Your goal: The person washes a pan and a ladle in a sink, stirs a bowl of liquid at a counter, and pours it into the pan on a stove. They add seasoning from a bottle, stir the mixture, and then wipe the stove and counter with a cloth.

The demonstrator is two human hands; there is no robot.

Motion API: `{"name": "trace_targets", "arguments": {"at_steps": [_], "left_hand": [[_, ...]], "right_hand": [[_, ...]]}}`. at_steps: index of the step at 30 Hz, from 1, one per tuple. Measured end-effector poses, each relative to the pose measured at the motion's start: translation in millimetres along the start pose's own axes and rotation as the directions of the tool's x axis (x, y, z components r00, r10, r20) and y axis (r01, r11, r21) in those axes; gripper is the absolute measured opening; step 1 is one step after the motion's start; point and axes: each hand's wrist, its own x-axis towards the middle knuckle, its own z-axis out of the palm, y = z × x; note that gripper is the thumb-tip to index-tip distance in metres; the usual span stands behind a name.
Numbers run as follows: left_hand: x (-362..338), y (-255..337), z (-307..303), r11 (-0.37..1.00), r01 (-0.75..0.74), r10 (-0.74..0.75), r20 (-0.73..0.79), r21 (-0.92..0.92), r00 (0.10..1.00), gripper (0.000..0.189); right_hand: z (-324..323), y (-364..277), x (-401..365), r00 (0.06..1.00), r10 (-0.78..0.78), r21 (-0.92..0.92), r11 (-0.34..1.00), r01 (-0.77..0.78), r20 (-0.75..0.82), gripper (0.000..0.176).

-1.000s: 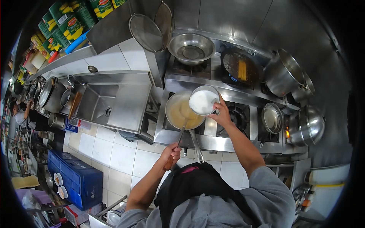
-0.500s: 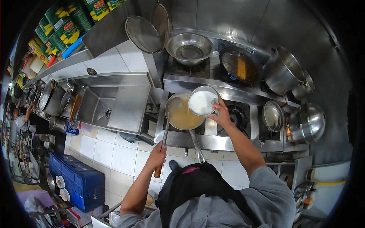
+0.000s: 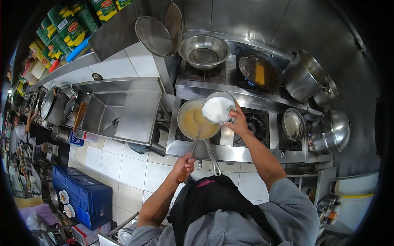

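The left hand (image 3: 185, 165) gripped a ladle (image 3: 199, 132) dipped into a pan (image 3: 181, 117) of yellowish liquid (image 3: 189, 126) on the stove (image 3: 243, 154). The right hand (image 3: 238, 120) clasped a container (image 3: 229, 98) of white contents (image 3: 216, 109) by the pan's right edge.

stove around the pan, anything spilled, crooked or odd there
Nothing stands out: the pan sits on the stove with no spill visible; the ladle in the left hand dips into it; the right hand holds a metal container at the pan's edge.
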Motion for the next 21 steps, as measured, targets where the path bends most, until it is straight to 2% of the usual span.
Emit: {"name": "trace_targets", "arguments": {"at_steps": [1,3,5,7,8,9,11,12,13,15,16,17,19,20,21], "left_hand": [[-5,4,2,0.98,0.087,-0.062,0.141,-0.178,0.988,0.013],[-16,10,5,0.982,0.092,-0.07,0.132,-0.166,0.989,0.013],[-37,18,21,0.983,0.098,-0.08,0.121,-0.153,0.989,0.014],[-58,25,36,0.995,0.012,-0.004,-0.087,0.098,0.996,0.018],[-66,29,44,0.979,0.0,0.033,-0.158,0.205,0.987,0.014],[-73,32,49,0.979,0.002,0.032,-0.159,0.205,0.987,0.014],[-84,37,53,0.895,0.027,0.124,-0.308,0.445,0.943,0.01],[-85,39,43,0.85,0.026,0.143,-0.278,0.526,0.95,0.011],[-89,40,43,0.85,0.026,0.143,-0.278,0.527,0.95,0.011],[-95,40,45,0.686,0.038,0.283,-0.315,0.726,0.906,0.028],[-97,43,41,0.623,0.05,0.304,-0.301,0.781,0.904,0.045],[-94,40,35,0.623,0.051,0.303,-0.301,0.781,0.904,0.045],[-79,30,15,0.114,0.048,0.626,-0.109,0.992,0.772,0.056],[-67,26,3,0.116,0.047,0.627,-0.11,0.992,0.771,0.056],[-53,21,-10,-0.04,0.048,0.686,-0.007,0.998,0.727,0.058]], "right_hand": [[-1,-1,0,1.0,0.001,-0.001,1.0,-0.001,-0.001,0.054],[-2,-5,1,0.992,0.113,0.158,0.98,-0.12,0.055,0.055],[-3,-5,1,0.996,0.085,0.115,0.989,-0.089,0.04,0.055],[-3,-3,1,0.998,0.057,0.071,0.996,-0.058,0.029,0.055],[-2,0,1,1.0,0.012,0.016,1.0,-0.012,0.009,0.055],[0,4,1,0.999,-0.034,-0.04,0.999,0.034,-0.008,0.055],[-1,4,0,1.0,-0.017,-0.033,0.999,0.017,0.005,0.055],[-1,4,1,1.0,-0.002,-0.028,1.0,0.002,0.017,0.055],[-1,4,1,1.0,-0.002,-0.027,1.0,0.002,0.016,0.055],[-2,3,1,1.0,-0.022,-0.041,0.999,0.022,0.009,0.055],[-2,2,0,1.0,-0.021,-0.041,0.999,0.021,0.008,0.055],[-2,1,0,1.0,0.011,0.009,1.0,-0.011,0.021,0.053],[-3,0,0,0.999,0.041,0.058,0.997,-0.043,0.036,0.052],[-3,0,1,0.999,0.026,0.035,0.999,-0.027,0.03,0.053],[-3,0,1,1.0,0.009,0.013,1.0,-0.009,0.026,0.054]]}}
